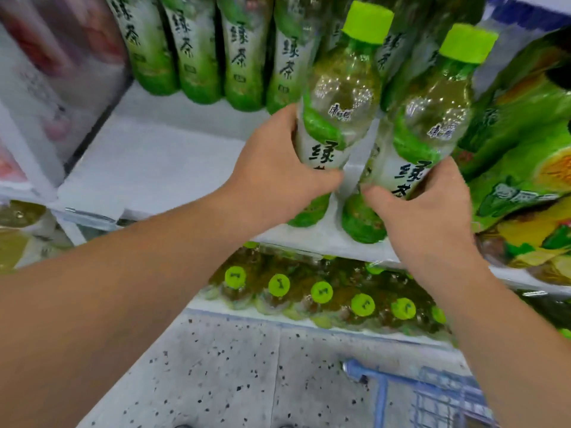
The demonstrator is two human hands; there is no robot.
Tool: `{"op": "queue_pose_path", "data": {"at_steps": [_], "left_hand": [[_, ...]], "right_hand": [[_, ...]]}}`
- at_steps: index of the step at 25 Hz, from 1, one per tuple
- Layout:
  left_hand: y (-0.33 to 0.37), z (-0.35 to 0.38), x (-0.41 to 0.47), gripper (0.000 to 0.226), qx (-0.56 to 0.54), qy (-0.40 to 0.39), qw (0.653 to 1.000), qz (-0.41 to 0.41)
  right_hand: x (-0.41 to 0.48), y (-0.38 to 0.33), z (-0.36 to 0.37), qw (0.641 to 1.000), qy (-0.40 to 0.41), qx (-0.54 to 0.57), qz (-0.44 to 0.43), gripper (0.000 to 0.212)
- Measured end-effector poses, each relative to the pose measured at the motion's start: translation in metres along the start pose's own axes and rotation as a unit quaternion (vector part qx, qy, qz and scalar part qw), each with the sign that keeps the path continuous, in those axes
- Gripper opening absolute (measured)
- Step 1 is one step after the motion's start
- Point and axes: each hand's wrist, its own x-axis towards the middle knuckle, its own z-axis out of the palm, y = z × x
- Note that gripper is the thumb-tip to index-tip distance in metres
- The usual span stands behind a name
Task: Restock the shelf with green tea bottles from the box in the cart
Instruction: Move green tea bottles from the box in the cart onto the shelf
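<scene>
Two green tea bottles with lime-green caps stand upright at the front of the white shelf [148,168]. My left hand [272,174] grips the left bottle [340,97] round its label. My right hand [432,208] grips the right bottle [432,109] the same way, lower on its body. Both bottle bases sit at or just above the shelf's front edge; I cannot tell if they touch it. A row of several more green tea bottles [197,50] stands at the back of the shelf. The box is out of view.
Below, a lower shelf holds several green-capped bottles [321,291]. Green snack bags [525,149] crowd the right side. A pink and white package [46,88] stands at the left. A blue cart corner [401,393] shows at the bottom right, over speckled floor [216,366].
</scene>
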Motion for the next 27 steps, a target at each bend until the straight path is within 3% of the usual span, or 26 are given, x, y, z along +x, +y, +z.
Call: {"op": "queue_pose_path", "data": {"at_steps": [6, 12, 17, 22, 27], "left_hand": [[-0.017, 0.013, 0.009, 0.053, -0.026, 0.033, 0.997, 0.069], [-0.052, 0.016, -0.011, 0.061, 0.017, -0.006, 0.999, -0.046], [-0.063, 0.015, -0.007, 0.057, 0.101, 0.028, 0.994, -0.041], [-0.055, 0.027, 0.030, 0.045, 0.096, 0.072, 0.991, -0.062], [-0.059, 0.037, 0.075, 0.040, 0.162, 0.073, 0.984, -0.010]], "right_hand": [[0.016, 0.021, 0.010, 0.999, -0.007, 0.040, -0.022, 0.056], [0.002, 0.034, -0.001, 0.995, -0.092, 0.037, 0.020, 0.055], [0.003, 0.043, 0.006, 0.998, -0.050, -0.023, 0.026, 0.035], [0.055, 0.042, 0.024, 0.998, -0.018, -0.054, -0.024, 0.035], [0.117, 0.051, 0.043, 0.999, 0.010, -0.034, -0.019, 0.040]]}}
